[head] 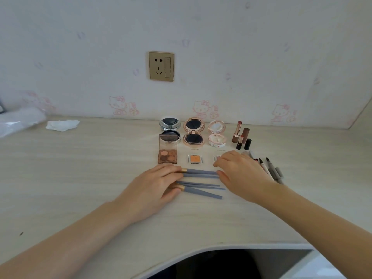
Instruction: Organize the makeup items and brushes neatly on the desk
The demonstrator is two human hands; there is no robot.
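Several blue-handled makeup brushes (201,184) lie side by side on the pale wooden desk (80,178), handles pointing right. My left hand (155,188) lies flat over their brush ends, fingers straight. My right hand (239,172) touches the handle tips from the right with relaxed fingers and hides part of a small pink pan (216,158). Behind stand an open brown eyeshadow palette (167,152), an orange single pan (194,159), open compacts in silver (170,125), rose gold (193,131) and pearly white (217,133), and lipsticks (240,135).
Eyeliner pens and markers (269,168) lie in a row at the right of my right hand. A crumpled tissue (62,124) and a clear plastic bag (18,121) sit at the back left. A wall socket (161,66) is above. The desk's curved front edge (201,252) is close.
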